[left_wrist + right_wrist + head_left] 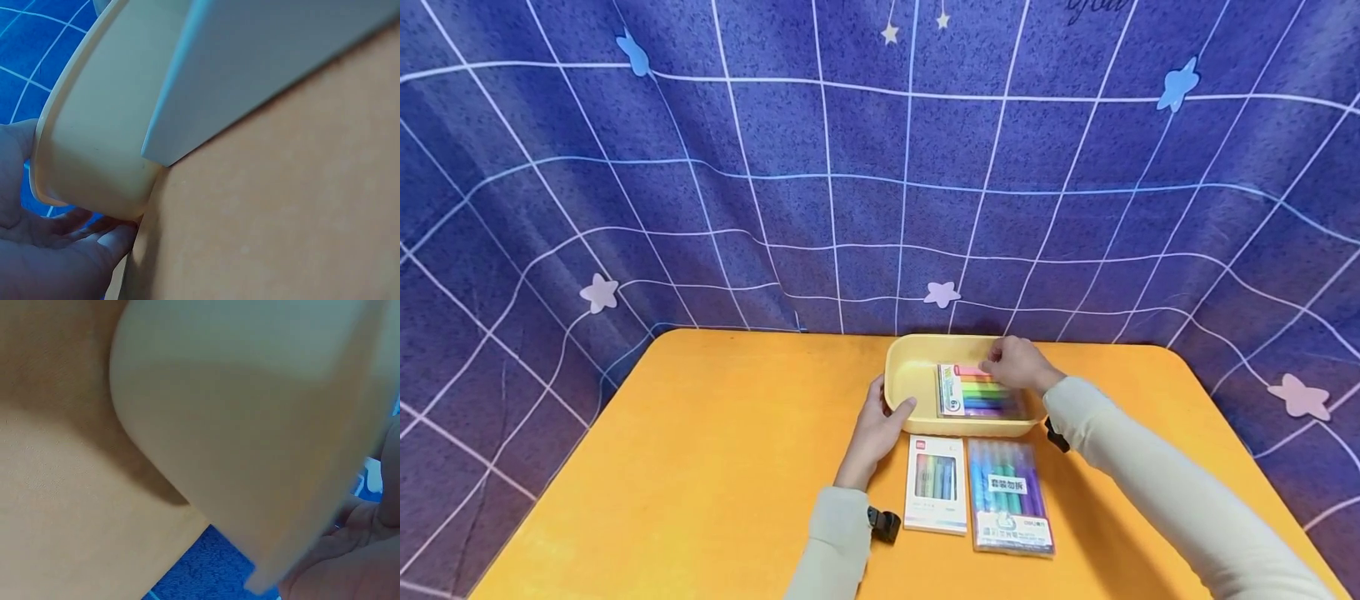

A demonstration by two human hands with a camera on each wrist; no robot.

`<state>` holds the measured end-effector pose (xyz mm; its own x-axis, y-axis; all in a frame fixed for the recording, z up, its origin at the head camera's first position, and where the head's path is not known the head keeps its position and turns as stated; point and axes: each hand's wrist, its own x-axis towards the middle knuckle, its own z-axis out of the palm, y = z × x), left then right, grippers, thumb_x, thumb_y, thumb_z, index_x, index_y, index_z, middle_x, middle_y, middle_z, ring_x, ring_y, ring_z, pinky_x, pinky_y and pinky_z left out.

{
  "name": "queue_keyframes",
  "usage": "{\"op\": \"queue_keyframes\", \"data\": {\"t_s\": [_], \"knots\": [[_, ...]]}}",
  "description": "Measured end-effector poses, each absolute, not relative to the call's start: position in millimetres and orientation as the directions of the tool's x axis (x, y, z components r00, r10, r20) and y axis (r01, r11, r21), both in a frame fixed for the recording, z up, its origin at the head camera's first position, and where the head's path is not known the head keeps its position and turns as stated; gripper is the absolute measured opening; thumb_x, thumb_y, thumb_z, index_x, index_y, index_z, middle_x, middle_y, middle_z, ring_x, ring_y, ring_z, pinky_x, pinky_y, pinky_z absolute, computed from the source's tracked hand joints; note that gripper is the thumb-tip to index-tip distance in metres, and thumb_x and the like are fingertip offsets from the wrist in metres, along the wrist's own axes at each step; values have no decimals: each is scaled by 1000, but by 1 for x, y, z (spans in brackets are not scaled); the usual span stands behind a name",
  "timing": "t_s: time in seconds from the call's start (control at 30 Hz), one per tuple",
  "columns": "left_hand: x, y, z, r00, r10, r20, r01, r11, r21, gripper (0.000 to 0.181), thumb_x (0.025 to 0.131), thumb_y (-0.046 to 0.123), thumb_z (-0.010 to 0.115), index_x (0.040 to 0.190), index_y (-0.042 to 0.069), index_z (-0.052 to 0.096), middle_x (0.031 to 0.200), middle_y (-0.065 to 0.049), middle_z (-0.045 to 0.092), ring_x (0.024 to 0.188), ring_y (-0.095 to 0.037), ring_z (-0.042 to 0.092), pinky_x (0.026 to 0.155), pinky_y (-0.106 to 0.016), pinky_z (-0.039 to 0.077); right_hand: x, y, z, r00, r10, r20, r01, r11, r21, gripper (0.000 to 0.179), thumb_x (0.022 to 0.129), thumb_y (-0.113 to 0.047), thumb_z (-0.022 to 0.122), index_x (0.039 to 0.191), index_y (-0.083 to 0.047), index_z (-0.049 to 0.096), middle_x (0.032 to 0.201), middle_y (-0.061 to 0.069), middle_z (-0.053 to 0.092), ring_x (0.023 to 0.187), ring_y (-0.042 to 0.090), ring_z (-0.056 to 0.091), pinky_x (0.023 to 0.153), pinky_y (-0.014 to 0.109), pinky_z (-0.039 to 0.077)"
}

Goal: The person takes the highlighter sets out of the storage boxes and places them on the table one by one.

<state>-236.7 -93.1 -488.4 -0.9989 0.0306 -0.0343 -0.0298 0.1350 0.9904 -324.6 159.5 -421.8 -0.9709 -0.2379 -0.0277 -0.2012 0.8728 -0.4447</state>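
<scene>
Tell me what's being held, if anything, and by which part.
The left grip holds the yellow tray by its left end. The right grip is at the marker pack inside; whether it holds that cannot be told.

Clear pen pack [1012, 500]: sticker [1007, 485] reads "套装勿拆", lower print blurry; rainbow pack [981, 390] in tray [916, 379]: "6" on white label, rest unclear; white box [935, 515]: red logo, too small; curtain [865, 200] top: script "You"

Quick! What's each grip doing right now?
Left grip: closed, holding the yellow tray.
Right grip: at the rainbow pen pack; can't tell if holding it.
</scene>
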Motion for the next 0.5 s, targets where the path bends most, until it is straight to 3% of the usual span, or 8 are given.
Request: {"op": "queue_keyframes", "data": {"t_s": [0.33, 0.5], "knots": [[-236, -93, -487, -999, 26, -47, -44, 123, 991, 72, 98, 29, 64, 158, 13, 27, 161, -14, 38, 149, -33, 39, 122, -50, 33, -327, 153, -425, -969, -240, -63, -193, 890, -412, 22, 92, -25, 66, 88, -4, 67, 78, 7, 64, 74, 20, 57, 68, 29, 45], [-237, -94, -488, -999, 33, -43, -39, 125, 991, 72, 98, 30, 64, 158, 15, 27, 161, -13, 39, 148, -32, 40, 122, -51, 33, -329, 152, -425, -959, -270, -81, -218, 893, -393, 22, 90, -23, 65, 82, -3, 64, 70, 3, 58, 70, 18, 53, 66, 28, 43]]}}
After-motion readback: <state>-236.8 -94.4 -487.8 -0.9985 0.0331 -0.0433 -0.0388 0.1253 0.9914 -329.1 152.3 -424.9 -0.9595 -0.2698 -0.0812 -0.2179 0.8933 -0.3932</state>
